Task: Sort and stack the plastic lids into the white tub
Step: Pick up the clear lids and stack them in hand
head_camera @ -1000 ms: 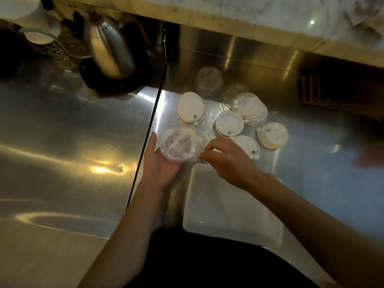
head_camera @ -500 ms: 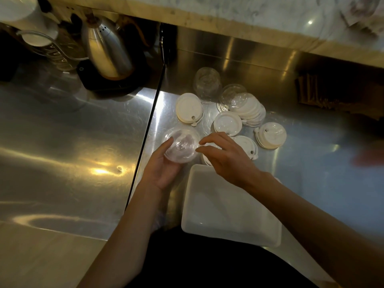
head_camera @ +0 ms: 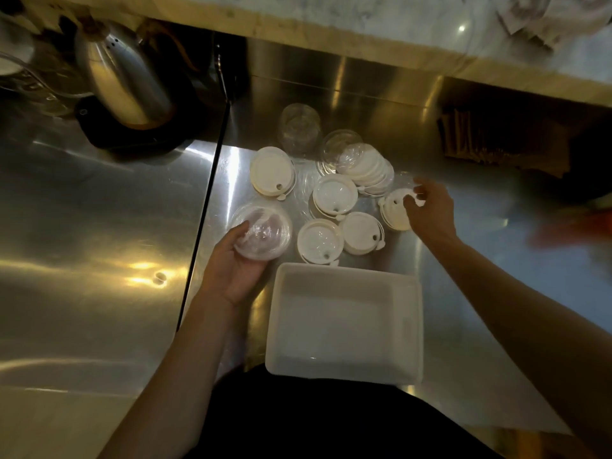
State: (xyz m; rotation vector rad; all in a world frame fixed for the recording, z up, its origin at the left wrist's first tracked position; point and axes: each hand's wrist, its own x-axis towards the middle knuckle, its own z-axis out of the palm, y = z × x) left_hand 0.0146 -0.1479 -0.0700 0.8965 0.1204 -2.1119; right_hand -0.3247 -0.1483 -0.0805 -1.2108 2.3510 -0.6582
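Note:
My left hand (head_camera: 233, 265) holds a stack of clear dome lids (head_camera: 263, 230) just left of the white tub (head_camera: 344, 372), which has nothing in it. My right hand (head_camera: 429, 210) reaches over the far-right pile of white flat lids (head_camera: 392, 210), its fingers pinching a thin clear lid (head_camera: 405, 182) at the pile's far edge. More white lids lie in small piles between the hands (head_camera: 319, 240), (head_camera: 361, 231), (head_camera: 334, 193), (head_camera: 271, 170), and a fanned pile (head_camera: 367, 168) sits behind. Clear dome lids (head_camera: 299, 129) stand at the back.
A steel kettle (head_camera: 121, 74) on a black base and a glass jug (head_camera: 29, 77) stand at the back left. A dark seam (head_camera: 205, 210) splits the steel counter. Brown paper items (head_camera: 496, 140) lie at the back right under a marble ledge (head_camera: 364, 18).
My right hand left the clear lids in my left hand and swung right to the far-right white pile. My left hand kept its clear stack and dropped slightly nearer the tub.

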